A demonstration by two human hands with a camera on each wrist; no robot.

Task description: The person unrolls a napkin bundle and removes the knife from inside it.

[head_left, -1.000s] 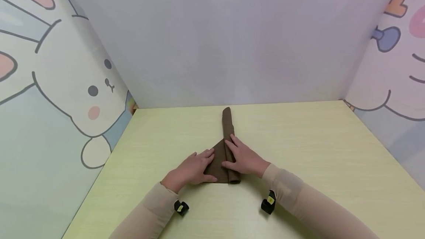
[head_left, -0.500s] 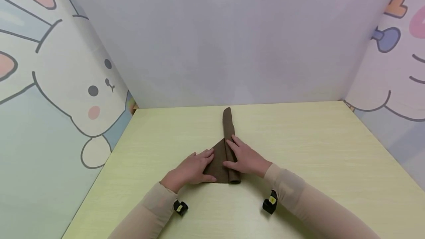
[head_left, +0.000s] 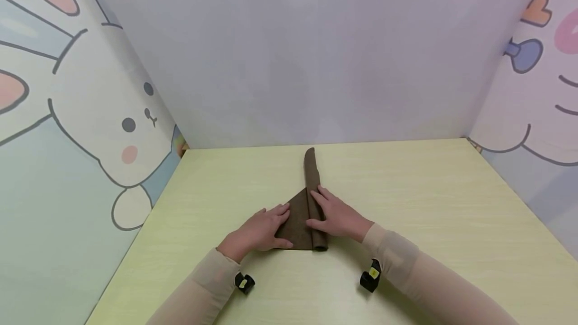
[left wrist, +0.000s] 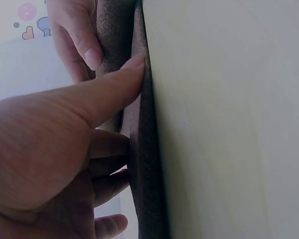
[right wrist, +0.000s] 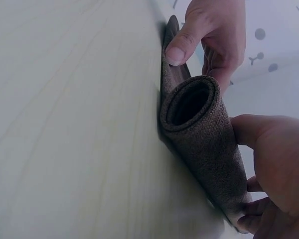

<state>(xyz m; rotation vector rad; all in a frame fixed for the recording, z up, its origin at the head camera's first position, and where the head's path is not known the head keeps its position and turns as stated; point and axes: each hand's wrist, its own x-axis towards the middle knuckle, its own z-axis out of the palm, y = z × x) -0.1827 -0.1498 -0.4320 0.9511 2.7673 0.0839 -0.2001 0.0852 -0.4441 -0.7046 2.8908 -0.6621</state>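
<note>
A dark brown cloth [head_left: 298, 227] lies on the table, its left part flat and tapering to a slanted edge. Its right part is a narrow roll [head_left: 310, 167] that points away from me. With fingers spread, my left hand [head_left: 257, 229] rests on the flat part; in the left wrist view its thumb [left wrist: 109, 92] presses near the cloth's edge. My right hand [head_left: 340, 217] lies over the roll, fingertips and thumb touching it without closing round it. The roll's hollow near end [right wrist: 189, 104] shows in the right wrist view.
The pale wooden table [head_left: 406, 184] extends around the cloth on all sides. A plain light wall [head_left: 289, 54] stands behind it, and cartoon-printed walls [head_left: 90, 129] flank both sides. Black wrist cameras [head_left: 370, 277] hang under both wrists.
My right hand and the roll have shifted slightly to the right, and the roll's seam lies a little farther from my left hand. The left hand stays almost in place.
</note>
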